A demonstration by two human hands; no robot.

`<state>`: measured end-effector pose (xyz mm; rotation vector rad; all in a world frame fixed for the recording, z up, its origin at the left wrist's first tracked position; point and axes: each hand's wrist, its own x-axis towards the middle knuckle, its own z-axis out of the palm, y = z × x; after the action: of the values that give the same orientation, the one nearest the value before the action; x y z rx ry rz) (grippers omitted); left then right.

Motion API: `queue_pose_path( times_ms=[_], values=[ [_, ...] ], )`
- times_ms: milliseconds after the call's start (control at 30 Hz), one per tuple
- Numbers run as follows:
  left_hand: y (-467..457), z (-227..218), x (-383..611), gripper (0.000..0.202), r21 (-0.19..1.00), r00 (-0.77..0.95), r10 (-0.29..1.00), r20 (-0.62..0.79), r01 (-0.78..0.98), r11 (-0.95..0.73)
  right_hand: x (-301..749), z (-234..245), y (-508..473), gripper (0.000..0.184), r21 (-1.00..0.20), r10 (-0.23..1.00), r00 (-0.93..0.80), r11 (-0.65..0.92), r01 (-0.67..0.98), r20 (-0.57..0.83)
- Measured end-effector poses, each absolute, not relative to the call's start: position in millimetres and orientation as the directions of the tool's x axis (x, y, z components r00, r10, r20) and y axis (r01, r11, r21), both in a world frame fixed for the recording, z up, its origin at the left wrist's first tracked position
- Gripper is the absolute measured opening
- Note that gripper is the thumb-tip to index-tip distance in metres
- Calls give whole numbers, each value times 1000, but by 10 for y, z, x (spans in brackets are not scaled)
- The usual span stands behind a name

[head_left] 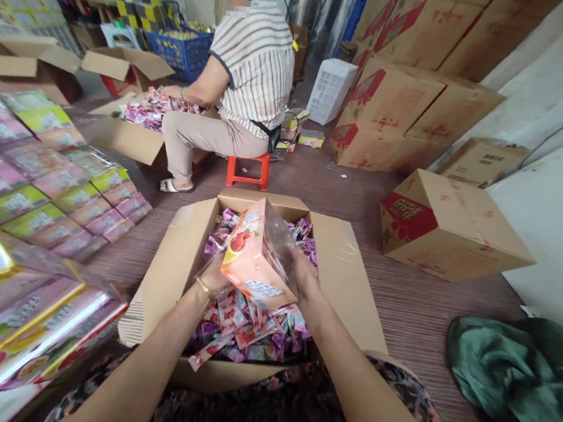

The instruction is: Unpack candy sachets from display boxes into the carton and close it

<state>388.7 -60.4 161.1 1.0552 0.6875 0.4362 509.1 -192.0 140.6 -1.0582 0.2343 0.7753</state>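
I hold an orange packet box with a clear window, tilted, above an open cardboard carton full of small purple and red sachets. My left hand, with a gold bracelet at the wrist, grips the box's lower left side, mostly hidden behind it. My right hand holds the box's right side at the clear window. Both forearms reach forward over my patterned lap.
Filled colourful boxes lie in rows on the left, more stacked near me. A person in a striped shirt sits on a red stool at another carton. Closed cartons stand right; a green cloth lies near right.
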Motion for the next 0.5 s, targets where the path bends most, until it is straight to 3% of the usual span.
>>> queue_pose_path(
  times_ms=[67,167,267,333,400,500],
  values=[
    [-503,1605,3916,26,939,678,679,-280,46,341,5112,1422,-2009,17,-670,431,701,252,-698,-568],
    [-425,1664,3937,19,978,606,769,-202,170,123,5131,1363,-2111,29,-675,473,722,304,-672,-506],
    [-507,1766,3924,15,905,535,844,-35,375,-200,5142,1281,-2082,33,-647,557,690,321,-692,-462],
    [-616,1857,3913,8,848,530,846,59,420,-323,5136,1238,-2001,30,-597,581,649,318,-737,-492],
    [-726,1950,3912,9,904,584,810,50,320,-285,5093,1192,-1906,28,-561,574,640,342,-754,-510],
    [-838,2029,3939,32,990,714,692,-106,13,138,4944,1098,-1786,32,-671,503,767,411,-617,-397]
  ],
)
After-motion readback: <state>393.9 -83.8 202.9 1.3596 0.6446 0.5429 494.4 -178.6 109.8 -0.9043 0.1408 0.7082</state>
